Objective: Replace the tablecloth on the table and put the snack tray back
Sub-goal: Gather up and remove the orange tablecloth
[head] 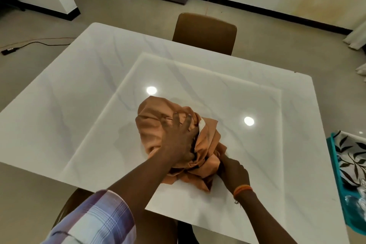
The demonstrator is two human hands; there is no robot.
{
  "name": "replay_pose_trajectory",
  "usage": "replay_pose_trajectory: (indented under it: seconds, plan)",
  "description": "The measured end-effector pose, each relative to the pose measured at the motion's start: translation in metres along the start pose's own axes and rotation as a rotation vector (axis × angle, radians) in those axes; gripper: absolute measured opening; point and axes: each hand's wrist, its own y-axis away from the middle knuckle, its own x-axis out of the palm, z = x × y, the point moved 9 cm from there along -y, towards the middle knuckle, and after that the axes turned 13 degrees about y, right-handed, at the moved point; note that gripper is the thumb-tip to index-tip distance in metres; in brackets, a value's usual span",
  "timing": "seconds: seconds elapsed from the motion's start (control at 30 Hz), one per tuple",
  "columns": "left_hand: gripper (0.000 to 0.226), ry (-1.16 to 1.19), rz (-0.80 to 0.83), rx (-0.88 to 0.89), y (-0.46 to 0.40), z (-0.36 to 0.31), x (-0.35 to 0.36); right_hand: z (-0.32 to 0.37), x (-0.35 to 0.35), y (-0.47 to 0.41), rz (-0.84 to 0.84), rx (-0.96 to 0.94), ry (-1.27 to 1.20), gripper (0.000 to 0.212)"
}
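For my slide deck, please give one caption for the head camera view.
Both hands, left and right, gather a bunched orange tablecloth on the bare marble table.

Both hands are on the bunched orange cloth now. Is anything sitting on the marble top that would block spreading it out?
Mostly no. The tablecloth lies bunched under the left hand and right hand, and the table around it shows bare marble. Only the teal tray sits at the right edge, where the cloth would have to reach.
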Motion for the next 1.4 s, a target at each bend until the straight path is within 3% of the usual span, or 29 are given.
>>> replay_pose_trajectory:
  seconds: [0.07,0.17,0.27,0.3,0.37,0.43,0.53,0.6,0.67,0.7,0.73,0.77,0.83,0.87,0.9,1.07,1.23,1.4]
  plan:
    - [0.095,0.042,-0.008,-0.048,0.003,0.003,0.0,0.001,-0.033,-0.006,-0.133,0.063,-0.253,0.017]
    - [0.094,0.131,0.0,-0.159,0.005,0.013,0.002,0.023,-0.077,-0.004,-0.443,0.027,-0.468,0.032]
    - [0.095,0.183,-0.012,-0.215,0.009,0.011,0.004,0.044,-0.068,-0.008,-0.443,0.071,-0.549,0.012]
    - [0.095,0.22,-0.029,-0.223,0.011,0.009,0.005,0.047,-0.059,-0.01,-0.391,0.109,-0.611,0.019]
    - [0.096,0.322,-0.052,-0.213,0.013,0.007,0.009,0.051,-0.04,-0.017,-0.262,0.187,-0.658,0.063]
    - [0.102,0.442,-0.038,-0.167,0.016,0.01,0.014,0.057,-0.024,-0.024,-0.128,0.224,-0.555,0.099]
    - [0.1,0.712,0.089,-0.191,0.017,0.027,0.021,0.065,0.002,-0.033,0.043,0.211,-0.488,0.113]
    - [0.079,1.061,-0.032,-0.335,0.02,0.046,0.014,0.061,0.014,-0.04,0.1,0.217,-0.51,0.119]
    - [0.064,1.229,-0.428,-0.557,0.037,0.079,-0.001,0.057,0.014,-0.052,0.1,0.19,-0.555,0.12]
    - [0.077,1.164,-0.599,-0.697,0.055,0.094,-0.005,0.055,0.011,-0.057,0.092,0.171,-0.576,0.117]
    - [0.1,1.121,-0.666,-0.84,0.071,0.106,0.002,0.054,0.009,-0.061,0.083,0.152,-0.597,0.113]
    - [0.123,1.159,-0.625,-0.994,0.085,0.112,0.019,0.054,0.006,-0.063,0.074,0.133,-0.615,0.109]
    - [0.148,1.586,-0.398,-1.225,0.097,0.097,0.063,0.056,-0.001,-0.061,0.068,0.091,-0.637,0.1]
    - [0.151,1.762,-0.31,-1.231,0.095,0.083,0.073,0.055,-0.005,-0.059,0.064,0.07,-0.651,0.095]
    - [0.15,1.792,-0.273,-1.188,0.093,0.073,0.075,0.052,-0.01,-0.056,0.055,0.05,-0.678,0.087]
    - [0.146,1.739,-0.215,-0.95,0.082,0.037,0.063,0.023,-0.012,-0.03,0.098,0.121,-0.938,0.047]
    - [0.133,1.698,-0.043,-0.738,0.102,-0.004,0.051,-0.002,-0.005,0.029,0.041,0.198,-1.075,0.04]
    - [0.126,1.844,0.02,-0.604,0.133,-0.088,0.05,-0.063,-0.028,0.093,-0.104,0.22,-1.119,0.036]
